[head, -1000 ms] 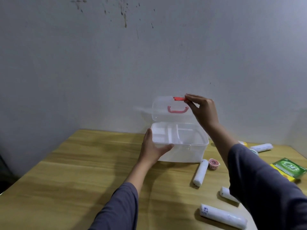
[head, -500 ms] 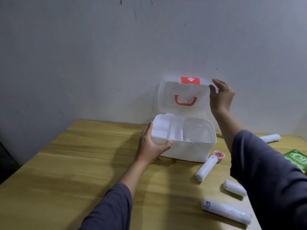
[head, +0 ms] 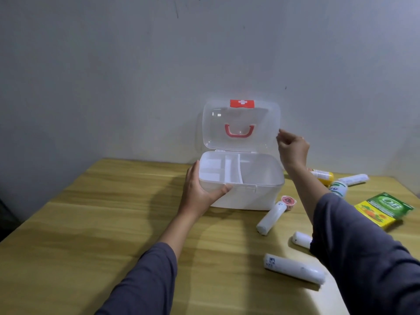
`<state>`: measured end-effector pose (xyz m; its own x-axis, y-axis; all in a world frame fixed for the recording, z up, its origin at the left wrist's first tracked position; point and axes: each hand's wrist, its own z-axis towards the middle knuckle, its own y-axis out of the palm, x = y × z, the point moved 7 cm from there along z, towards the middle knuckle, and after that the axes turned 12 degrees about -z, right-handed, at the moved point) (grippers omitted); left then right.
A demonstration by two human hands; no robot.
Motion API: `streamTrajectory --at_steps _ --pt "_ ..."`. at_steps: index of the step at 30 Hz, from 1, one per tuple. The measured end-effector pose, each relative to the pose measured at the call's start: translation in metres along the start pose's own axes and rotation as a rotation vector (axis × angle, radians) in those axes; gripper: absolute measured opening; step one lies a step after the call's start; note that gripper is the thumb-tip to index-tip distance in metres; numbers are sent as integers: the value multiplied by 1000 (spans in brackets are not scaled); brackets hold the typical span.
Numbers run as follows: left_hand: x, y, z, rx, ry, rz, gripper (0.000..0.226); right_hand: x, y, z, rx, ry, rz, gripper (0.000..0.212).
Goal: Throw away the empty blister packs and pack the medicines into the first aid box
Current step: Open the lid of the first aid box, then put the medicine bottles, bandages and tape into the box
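A white first aid box (head: 252,196) stands open near the wall, its clear lid (head: 263,133) upright with a red handle and a red cross tag. A white divided tray sits inside. My left hand (head: 200,189) grips the box's front left corner. My right hand (head: 293,148) is at the lid's right edge, fingertips curled and touching it. White rolls (head: 271,217) (head: 293,268) (head: 302,239) lie on the table to the right, with a small pink tape roll (head: 288,201).
The wooden table (head: 91,223) meets a grey wall behind the box. At the right lie a yellow bottle (head: 322,175), a white bottle (head: 339,188), another white roll (head: 354,179), and green (head: 389,205) and yellow (head: 375,214) sachets.
The lid has swung from half raised to fully upright. My right hand slid from the lid's top edge down to its right side. My left hand stayed on the box.
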<state>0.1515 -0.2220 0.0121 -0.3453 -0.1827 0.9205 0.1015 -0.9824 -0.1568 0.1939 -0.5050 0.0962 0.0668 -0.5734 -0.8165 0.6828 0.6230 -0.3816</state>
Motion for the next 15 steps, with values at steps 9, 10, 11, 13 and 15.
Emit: streamTrajectory --at_steps 9,10,11,13,15 --pt "6 10 4 -15 -94 53 115 53 -106 -43 26 25 -484 42" --pt "7 11 4 -4 -94 53 111 66 -120 -50 29 45 -556 45" --pt "8 10 3 1 -93 50 108 78 -133 -56 40 72 -635 47" --pt "11 28 -5 -15 -87 43 101 114 -170 -71 57 179 -773 55" --pt "9 22 -4 8 -83 34 97 134 -172 -80 12 240 -846 64"
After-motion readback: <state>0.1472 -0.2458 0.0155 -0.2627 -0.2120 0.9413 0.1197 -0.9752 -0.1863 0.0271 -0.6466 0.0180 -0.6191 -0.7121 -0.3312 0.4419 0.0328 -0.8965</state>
